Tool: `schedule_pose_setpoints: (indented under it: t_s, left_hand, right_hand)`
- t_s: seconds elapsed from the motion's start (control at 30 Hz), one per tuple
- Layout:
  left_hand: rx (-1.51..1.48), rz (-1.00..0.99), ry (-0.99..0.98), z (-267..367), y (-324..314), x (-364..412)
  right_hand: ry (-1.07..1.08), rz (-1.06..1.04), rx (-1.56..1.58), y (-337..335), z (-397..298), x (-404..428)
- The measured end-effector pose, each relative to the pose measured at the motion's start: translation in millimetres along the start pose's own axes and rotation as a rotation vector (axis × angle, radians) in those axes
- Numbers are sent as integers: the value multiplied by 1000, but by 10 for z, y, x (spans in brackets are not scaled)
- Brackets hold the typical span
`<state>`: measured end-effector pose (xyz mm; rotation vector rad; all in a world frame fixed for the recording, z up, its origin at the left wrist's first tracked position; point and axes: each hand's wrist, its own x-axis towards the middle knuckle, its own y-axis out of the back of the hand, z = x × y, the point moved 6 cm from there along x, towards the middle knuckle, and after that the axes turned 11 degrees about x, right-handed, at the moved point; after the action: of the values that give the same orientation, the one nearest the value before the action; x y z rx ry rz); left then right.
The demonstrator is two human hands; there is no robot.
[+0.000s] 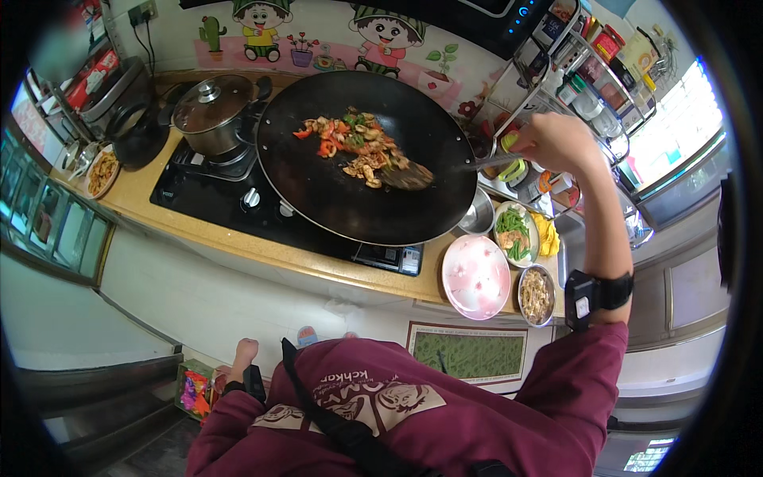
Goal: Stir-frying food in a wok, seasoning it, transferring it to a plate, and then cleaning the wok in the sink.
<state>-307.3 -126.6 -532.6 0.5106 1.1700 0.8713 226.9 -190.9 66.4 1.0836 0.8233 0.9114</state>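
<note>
My right hand grips the handle of a metal spatula, whose blade rests in a large black wok. Sliced meat with red and green peppers lies in the wok, touching the blade's left side. The wok stands on the right part of a black gas hob. My left hand hangs low beside my body, away from the counter; its fingers look curled, with nothing visible in them. An empty pink-patterned plate is at the counter's front edge, below the wok.
A lidded pot stands on the left burner. Right of the wok are a metal bowl, a plate of green beans, a bowl of shredded food, a yellow cloth and a spice rack. Another filled plate is far left.
</note>
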Motion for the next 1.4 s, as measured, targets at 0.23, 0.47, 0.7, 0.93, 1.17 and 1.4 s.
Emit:
schedule_pose_setpoints:
  t_s: [0.23,0.47,0.7,0.93,1.17,1.4]
  left_hand:
    - [-45,-33,19,155,45,-150]
    - [142,-47,-74,-101,-128,142]
    - [93,-46,11,30,-86,35]
    - [-27,8,73,151,124,-161]
    - [207,-114,-25,25,-42,-81]
    - [13,-31,53,116,-10,51]
  right_hand:
    - [-2,46,63,-1037,-187,305]
    - [114,50,819,-1435,-172,542]
    - [138,-114,1160,-1110,-395,587]
    - [87,-62,767,-1187,-290,538]
    - [67,358,441,-1068,-577,651]
    - [63,166,340,-904,-240,221]
